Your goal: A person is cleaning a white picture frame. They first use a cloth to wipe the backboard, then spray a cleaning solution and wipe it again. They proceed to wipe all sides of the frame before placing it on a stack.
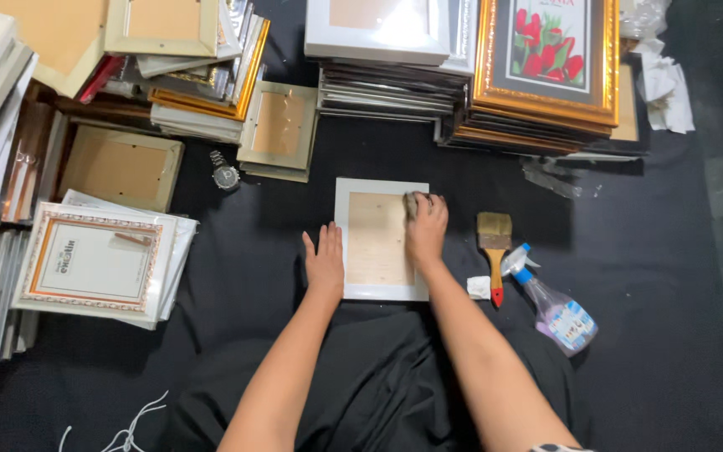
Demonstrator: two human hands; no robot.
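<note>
A white picture frame (360, 289) with a pale wooden backing lies face down on the black cloth in front of me. My left hand (325, 261) rests flat with fingers apart on the frame's left border. My right hand (425, 228) presses a small brownish cloth wad (412, 203) onto the upper right of the backing, fingers curled over it.
A paintbrush (494, 248) with a wooden handle, a small white scrap (479, 287) and a spray bottle (552, 309) lie to the right. Stacks of frames (382, 75) fill the far side and left; a wristwatch (225, 173) lies near them. White cord (131, 427) lies bottom left.
</note>
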